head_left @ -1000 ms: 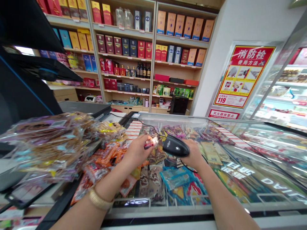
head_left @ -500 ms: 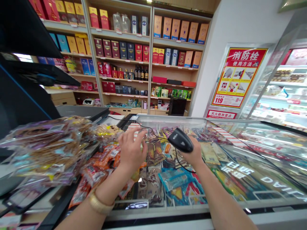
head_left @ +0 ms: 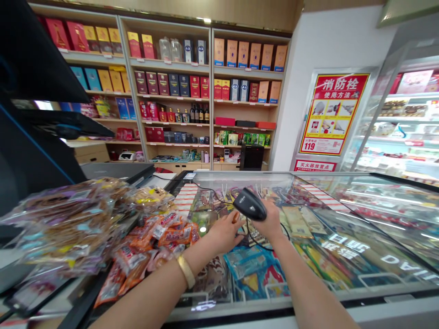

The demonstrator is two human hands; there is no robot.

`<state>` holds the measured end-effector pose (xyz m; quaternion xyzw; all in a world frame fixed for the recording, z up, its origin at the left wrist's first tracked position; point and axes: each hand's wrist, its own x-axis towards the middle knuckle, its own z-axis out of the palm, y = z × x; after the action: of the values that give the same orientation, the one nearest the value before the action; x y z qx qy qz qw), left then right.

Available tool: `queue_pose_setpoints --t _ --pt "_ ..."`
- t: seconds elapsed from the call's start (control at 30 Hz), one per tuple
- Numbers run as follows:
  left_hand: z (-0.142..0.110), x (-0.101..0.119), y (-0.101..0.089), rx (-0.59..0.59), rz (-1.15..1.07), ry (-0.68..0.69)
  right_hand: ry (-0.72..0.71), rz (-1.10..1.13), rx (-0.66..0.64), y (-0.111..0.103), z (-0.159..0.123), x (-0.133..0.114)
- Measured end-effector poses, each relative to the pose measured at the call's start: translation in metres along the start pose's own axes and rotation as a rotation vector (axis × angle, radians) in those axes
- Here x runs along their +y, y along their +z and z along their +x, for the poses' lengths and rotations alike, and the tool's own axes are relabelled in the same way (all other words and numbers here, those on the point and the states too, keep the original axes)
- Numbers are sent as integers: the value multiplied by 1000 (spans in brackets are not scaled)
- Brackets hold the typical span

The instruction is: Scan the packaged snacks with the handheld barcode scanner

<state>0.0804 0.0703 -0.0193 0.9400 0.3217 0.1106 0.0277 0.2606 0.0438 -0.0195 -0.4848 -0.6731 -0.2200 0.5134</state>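
Scanner (head_left: 249, 204) sits in my right hand (head_left: 272, 224), its fingers closed around the black grip, with the nose tipped down above the glass lid of the freezer (head_left: 240, 182). A thin black cable (head_left: 257, 243) runs from it across the lid. My left hand (head_left: 224, 234) is open, its fingers (head_left: 233, 225) stretched toward the scanner low over the glass, and it holds nothing I can see; from here I cannot tell whether they touch the lid. As I read it, the scanner is up with no item under it, and with the right hand tied up, any pick-up calls for the left. Just beside that hand, orange snack packets (head_left: 173, 235) lie on the counter, their labels too small to read, as is the small white mark on the scanner. Further left is a heap of clear snack bags (head_left: 65, 224), and a gold bangle (head_left: 186, 270) circles my left wrist. Past the freezer, wooden shelves (head_left: 164, 77) carry boxed liquor and wine bottles (head_left: 199, 114). A red poster (head_left: 334, 114) reads 消防栓 使用方法 and 119, and a sign (head_left: 314, 166) below it reads 灭火器放置点. A chilled display case (head_left: 401, 132) stands at far right.
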Motion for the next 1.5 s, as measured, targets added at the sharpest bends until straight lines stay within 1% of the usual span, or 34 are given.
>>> queue_pose_setpoints --t 0.13,0.23,0.33,0.4,0.43,0.5,0.57,0.67,0.77,0.9,1.0,1.07,1.13,1.17,1.23,1.33,1.4,1.43,1.5 --pt "2 2 0 43 -27 -58 14 -7 -25 2 -1 0" --pt "-6 0 -9 94 -47 -113 14 0 -44 1 -1 -1" --pt "-24 -10 -27 235 -149 -207 16 15 -49 -1 0 -4" --pt "-40 -21 -39 351 -247 -260 22 17 -43 -2 2 -8" --pt "-47 -28 -44 388 -282 -272 14 20 -50 -2 2 -10" --pt "-62 -42 -52 436 -312 -280 -22 30 -93 -3 3 -14" --pt "-72 -53 -56 496 -336 -283 -64 43 -170 -2 3 -19" --pt "-78 -58 -58 597 -366 -293 -91 55 -287 -2 3 -22" --pt "-78 -53 -59 623 -380 -280 -107 58 -358 -4 3 -23" --pt "-78 -47 -57 593 -365 -239 -116 60 -419 -8 4 -23" --pt "-78 -47 -53 586 -344 -234 -109 71 -370 -10 5 -25" --pt "-79 -47 -53 609 -329 -241 -117 76 -326 -10 5 -25" --pt "-80 -47 -55 673 -300 -258 -126 76 -310 -9 4 -25" --pt "-80 -47 -57 723 -281 -273 -131 73 -310 -9 4 -25" --pt "-83 -50 -63 856 -213 -337 -138 64 -317 -7 2 -23" --pt "-88 -60 -73 1037 -32 -537 -136 62 -334 -5 -2 -19" --pt "-92 -68 -77 1105 96 -682 -128 70 -337 -3 -5 -15" --pt "-93 -72 -78 1123 140 -732 -125 73 -331 -3 -6 -14" --pt "-95 -77 -78 1155 182 -770 -120 69 -312 -2 -8 -11"
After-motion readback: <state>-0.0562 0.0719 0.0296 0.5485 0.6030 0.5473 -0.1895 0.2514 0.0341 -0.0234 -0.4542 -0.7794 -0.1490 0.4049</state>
